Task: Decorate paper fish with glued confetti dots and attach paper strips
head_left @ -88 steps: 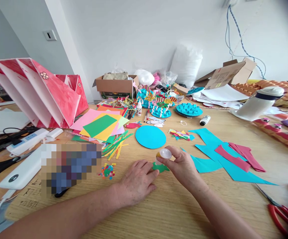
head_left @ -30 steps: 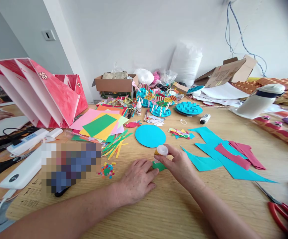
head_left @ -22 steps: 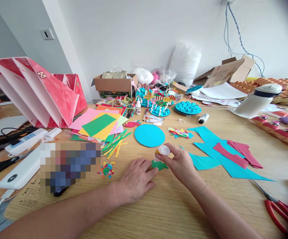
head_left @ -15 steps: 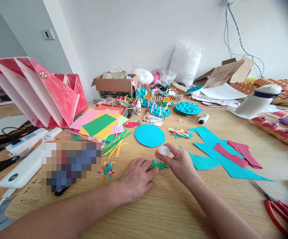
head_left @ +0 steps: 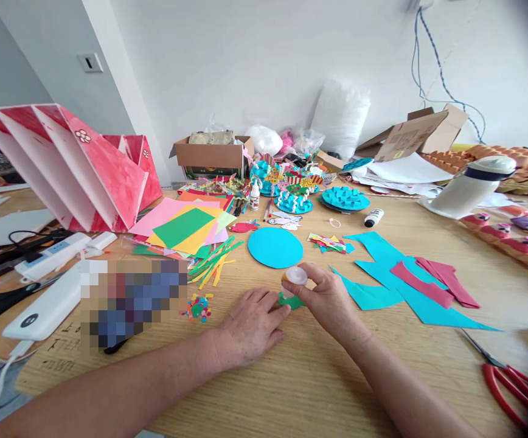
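My right hand (head_left: 330,298) is closed around a glue stick (head_left: 296,277), its pale round base turned up and its lower end down on a small green paper cutout (head_left: 290,300). Much of the cutout is hidden by my hands. Flat on the table, my left hand (head_left: 252,321) has its fingers stretched out, the fingertips at the cutout's left edge. Just beyond lies a blue paper circle (head_left: 275,247). A small heap of coloured paper dots (head_left: 198,308) is left of my left hand.
Blue paper offcuts (head_left: 382,274) and red-handled scissors (head_left: 505,377) lie to the right. Paper strips (head_left: 213,261) and coloured sheets (head_left: 184,228) are at the left. Farther back stand a small white bottle (head_left: 255,196) and decorated blue discs (head_left: 343,199). A white flask (head_left: 476,188) lies tilted at right.
The glue stick and my right hand have shifted slightly to the left over the green cutout. My left hand stays in place.
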The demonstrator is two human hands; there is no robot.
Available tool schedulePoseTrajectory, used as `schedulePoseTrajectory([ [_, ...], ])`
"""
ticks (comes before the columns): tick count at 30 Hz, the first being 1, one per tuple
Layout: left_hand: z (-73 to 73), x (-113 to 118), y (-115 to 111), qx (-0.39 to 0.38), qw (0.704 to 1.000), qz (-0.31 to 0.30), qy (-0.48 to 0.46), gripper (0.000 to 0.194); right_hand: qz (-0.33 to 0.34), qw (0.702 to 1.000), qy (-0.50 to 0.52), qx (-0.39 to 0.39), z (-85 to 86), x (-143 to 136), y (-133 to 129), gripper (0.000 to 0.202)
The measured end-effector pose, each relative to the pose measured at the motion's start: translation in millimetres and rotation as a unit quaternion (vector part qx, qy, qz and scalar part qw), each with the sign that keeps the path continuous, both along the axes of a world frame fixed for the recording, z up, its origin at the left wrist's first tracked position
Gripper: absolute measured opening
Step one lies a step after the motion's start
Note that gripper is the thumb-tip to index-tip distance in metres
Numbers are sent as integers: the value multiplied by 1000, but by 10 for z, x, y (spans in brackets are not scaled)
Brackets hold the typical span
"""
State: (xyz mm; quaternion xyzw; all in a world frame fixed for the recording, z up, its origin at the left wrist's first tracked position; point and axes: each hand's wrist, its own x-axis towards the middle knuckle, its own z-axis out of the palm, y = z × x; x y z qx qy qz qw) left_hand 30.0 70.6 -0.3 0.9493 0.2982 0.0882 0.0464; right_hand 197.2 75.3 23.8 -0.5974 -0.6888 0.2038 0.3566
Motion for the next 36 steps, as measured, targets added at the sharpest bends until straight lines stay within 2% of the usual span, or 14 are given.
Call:
schedulePoseTrajectory([
  [9,-4,-2,-7,4,1000,0,2,38,46,998,-23,-27,31,52,-24,16],
  [15,19,1,-3,-4,1000,0,5,40,104,992,36,-69,17,113,-25,16],
  [22,26,-6,-11,-7,1000,2,5,39,62,993,59,-79,-91,180,26,20],
  [27,11,-6,-10,-7,1000,2,4,40,45,994,63,-80,-64,202,26,23],
  [32,8,-1,-2,-7,1000,0,4,39,45,981,163,-90,-15,186,23,31],
  [36,17,1,-5,-4,1000,0,4,39,65,962,225,-139,12,196,11,33],
])
